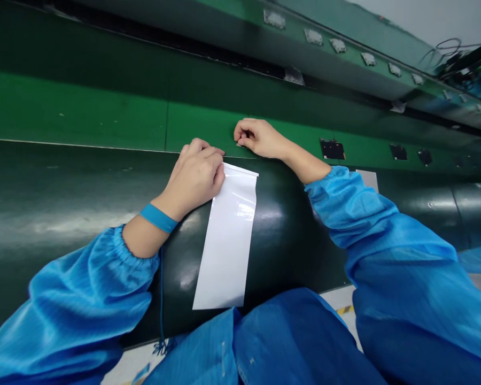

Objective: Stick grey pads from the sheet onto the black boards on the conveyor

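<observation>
A long white glossy bag [228,240] lies flat on the dark green belt [64,203], its open end pointing away from me. My left hand [196,174], with a blue wrist strap, has its fingers curled down on the bag's top left corner. My right hand [256,138] rests a little farther back at the edge of the bright green strip [84,107]. Its fingers are pinched together on something small that I cannot make out. Both arms wear blue sleeves.
Small dark flat parts [332,149] lie along the green strip to the right, with more beyond [398,152]. A row of pale pads [313,36] runs along the upper rail. Cables and equipment [460,59] stand at the top right. Blue fabric [476,259] sits at the right edge.
</observation>
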Action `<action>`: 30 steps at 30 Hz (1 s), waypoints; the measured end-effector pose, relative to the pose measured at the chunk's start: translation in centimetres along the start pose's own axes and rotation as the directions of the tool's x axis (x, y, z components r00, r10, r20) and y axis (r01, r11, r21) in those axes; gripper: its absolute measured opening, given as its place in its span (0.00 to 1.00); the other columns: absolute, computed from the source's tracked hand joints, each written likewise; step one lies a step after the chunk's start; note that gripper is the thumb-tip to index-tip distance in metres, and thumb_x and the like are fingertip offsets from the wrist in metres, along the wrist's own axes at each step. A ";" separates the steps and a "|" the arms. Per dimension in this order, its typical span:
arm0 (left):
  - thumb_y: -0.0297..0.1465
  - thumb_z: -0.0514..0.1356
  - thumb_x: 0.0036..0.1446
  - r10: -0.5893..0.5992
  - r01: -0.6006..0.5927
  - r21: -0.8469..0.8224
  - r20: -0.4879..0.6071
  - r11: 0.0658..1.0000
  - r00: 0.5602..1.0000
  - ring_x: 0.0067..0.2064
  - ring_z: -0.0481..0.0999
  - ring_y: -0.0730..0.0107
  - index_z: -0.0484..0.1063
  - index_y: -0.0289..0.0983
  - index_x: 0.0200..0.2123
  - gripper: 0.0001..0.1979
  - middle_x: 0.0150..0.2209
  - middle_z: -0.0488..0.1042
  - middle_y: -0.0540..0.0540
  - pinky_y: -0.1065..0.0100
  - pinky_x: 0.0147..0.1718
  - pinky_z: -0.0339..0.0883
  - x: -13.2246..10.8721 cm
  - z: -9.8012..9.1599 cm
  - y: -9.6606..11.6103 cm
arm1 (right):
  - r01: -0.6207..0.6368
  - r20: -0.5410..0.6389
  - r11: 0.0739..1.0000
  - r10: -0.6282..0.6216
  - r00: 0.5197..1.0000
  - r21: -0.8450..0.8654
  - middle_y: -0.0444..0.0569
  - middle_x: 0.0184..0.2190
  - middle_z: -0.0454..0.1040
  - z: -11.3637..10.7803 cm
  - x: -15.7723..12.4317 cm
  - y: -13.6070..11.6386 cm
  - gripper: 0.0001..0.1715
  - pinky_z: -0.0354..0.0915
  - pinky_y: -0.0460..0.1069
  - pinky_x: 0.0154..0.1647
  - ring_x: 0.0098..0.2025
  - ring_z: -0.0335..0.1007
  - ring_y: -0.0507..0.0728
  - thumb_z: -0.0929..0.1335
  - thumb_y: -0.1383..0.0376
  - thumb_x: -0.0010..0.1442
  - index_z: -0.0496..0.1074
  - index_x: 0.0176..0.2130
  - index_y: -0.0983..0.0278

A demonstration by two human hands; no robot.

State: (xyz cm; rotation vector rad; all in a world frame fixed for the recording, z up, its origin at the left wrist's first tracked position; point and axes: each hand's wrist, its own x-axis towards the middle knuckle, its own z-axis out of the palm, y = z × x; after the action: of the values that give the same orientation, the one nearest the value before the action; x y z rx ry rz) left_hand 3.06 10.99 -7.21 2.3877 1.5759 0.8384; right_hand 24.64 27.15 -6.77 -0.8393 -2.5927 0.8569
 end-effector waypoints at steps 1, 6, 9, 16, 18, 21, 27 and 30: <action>0.27 0.56 0.65 0.005 -0.006 -0.005 -0.014 1.000 1.000 0.59 0.74 0.36 0.82 0.34 0.43 0.13 0.52 0.83 0.34 0.37 0.56 0.70 0.0 0.0 0.0 | -0.011 0.004 1.000 0.011 1.000 -0.006 0.46 0.34 0.72 -0.1 0.0 0.0 0.04 0.64 0.52 0.45 0.37 0.65 0.56 0.69 0.71 0.60 0.72 0.38 0.64; 0.26 0.56 0.65 0.056 -0.057 0.001 -0.090 0.998 0.994 0.58 0.75 0.37 0.80 0.35 0.38 0.11 0.52 0.83 0.36 0.37 0.56 0.69 -0.1 -0.1 0.0 | -0.106 -0.009 0.992 0.105 0.994 -0.070 0.47 0.33 0.73 -0.2 -0.4 -0.3 0.06 0.61 0.51 0.42 0.36 0.66 0.56 0.69 0.73 0.56 0.70 0.34 0.63; 0.26 0.57 0.63 0.068 -0.070 -0.013 -0.120 0.997 0.990 0.58 0.75 0.38 0.79 0.36 0.36 0.10 0.51 0.83 0.37 0.38 0.55 0.68 -0.2 -0.1 0.2 | -0.166 -0.039 0.982 0.163 0.986 -0.094 0.48 0.33 0.74 -0.1 -0.7 -0.3 0.07 0.62 0.51 0.41 0.37 0.67 0.57 0.68 0.73 0.54 0.68 0.33 0.62; 0.26 0.57 0.63 0.099 -0.105 -0.029 -0.151 0.994 0.984 0.58 0.74 0.37 0.75 0.37 0.32 0.08 0.51 0.83 0.37 0.39 0.53 0.68 -0.2 0.1 0.2 | -0.221 -0.031 0.960 0.230 0.973 0.169 0.40 0.29 0.67 -1.0 -1.6 1.6 0.14 0.64 0.47 0.37 0.32 0.64 0.52 0.71 0.70 0.54 0.66 0.39 0.61; 0.27 0.57 0.62 0.100 -0.106 -0.034 -0.147 0.994 0.984 0.58 0.74 0.37 0.75 0.37 0.32 0.08 0.51 0.83 0.37 0.39 0.53 0.68 -0.2 0.1 0.1 | -0.232 -0.028 0.951 0.243 0.970 0.204 0.38 0.28 0.65 -1.3 -1.8 1.9 0.17 0.64 0.47 0.36 0.30 0.62 0.51 0.71 0.72 0.51 0.64 0.39 0.61; 0.27 0.58 0.62 0.089 -0.096 -0.050 -0.136 0.994 0.987 0.58 0.74 0.37 0.76 0.37 0.32 0.07 0.50 0.83 0.37 0.38 0.53 0.68 -0.2 -0.1 0.2 | -0.264 -0.034 0.946 0.275 0.961 0.186 0.37 0.27 0.65 -1.3 -2.0 2.2 0.18 0.63 0.47 0.35 0.29 0.61 0.51 0.70 0.76 0.49 0.64 0.38 0.61; 0.29 0.58 0.62 0.043 -0.048 -0.059 -0.077 0.997 0.996 0.59 0.73 0.37 0.74 0.39 0.31 0.08 0.52 0.82 0.38 0.35 0.56 0.67 -0.2 -0.6 0.6 | -0.315 -0.056 0.933 0.329 0.943 0.176 0.37 0.25 0.63 -1.9 -2.5 2.4 0.19 0.62 0.47 0.33 0.28 0.60 0.50 0.69 0.79 0.47 0.63 0.34 0.61; 0.29 0.57 0.65 0.065 -0.067 -0.024 -0.079 0.997 0.995 0.58 0.73 0.39 0.72 0.40 0.30 0.10 0.52 0.82 0.39 0.36 0.55 0.69 -0.2 -0.8 0.7 | -0.329 0.019 0.906 0.336 0.942 0.266 0.37 0.25 0.63 -2.7 -3.0 2.8 0.16 0.62 0.47 0.30 0.27 0.59 0.50 0.71 0.75 0.51 0.64 0.36 0.61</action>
State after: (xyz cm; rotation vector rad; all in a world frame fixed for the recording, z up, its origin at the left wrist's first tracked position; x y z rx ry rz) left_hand 3.11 10.37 -6.35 2.4286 1.5103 0.9712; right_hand 29.37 28.42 -6.61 -1.2194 -2.2716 1.2436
